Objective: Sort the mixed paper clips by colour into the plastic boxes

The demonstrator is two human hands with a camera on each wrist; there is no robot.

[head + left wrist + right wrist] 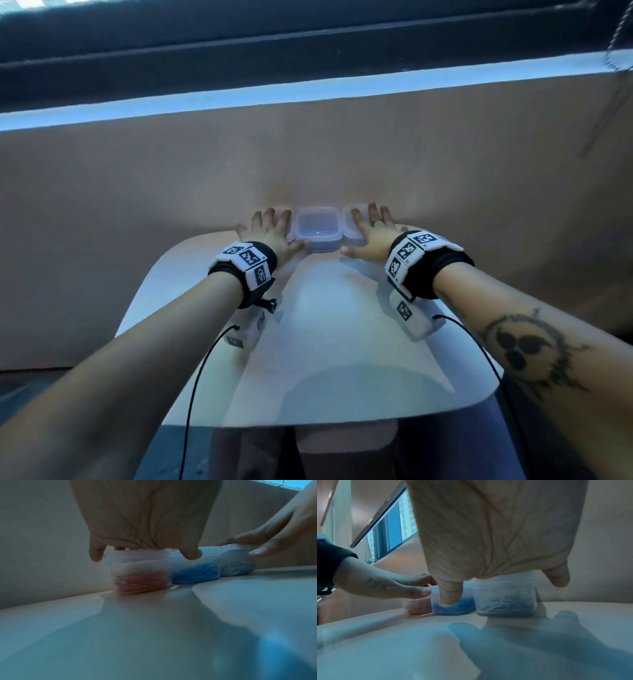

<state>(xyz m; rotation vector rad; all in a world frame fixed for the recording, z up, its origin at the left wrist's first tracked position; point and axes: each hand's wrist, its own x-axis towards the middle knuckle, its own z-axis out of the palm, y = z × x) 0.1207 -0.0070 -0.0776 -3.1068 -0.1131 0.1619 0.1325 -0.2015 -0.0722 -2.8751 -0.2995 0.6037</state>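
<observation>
Here, three small clear plastic boxes stand in a touching row at the far edge of the white table (318, 342), against the beige wall (308, 154), just above the middle of the head view. The left box (140, 573), left of centre in the left wrist view, holds red paper clips (142, 584); the middle box (318, 230) holds blue paper clips (197, 573); the right box (505, 596), right of centre in the right wrist view, holds pale whitish paper clips (505, 604). All three have their lids on.

The left hand (269, 228) lies flat on the left box's lid, fingers spread and straight, thumb reaching toward the middle box. The right hand (371, 233) lies likewise on the right box, fingers straight, its thumb down against the front of the middle box. Neither hand grips anything; they sit apart, the middle box between them. Both wrists wear black bands with printed markers (250, 257)
</observation>
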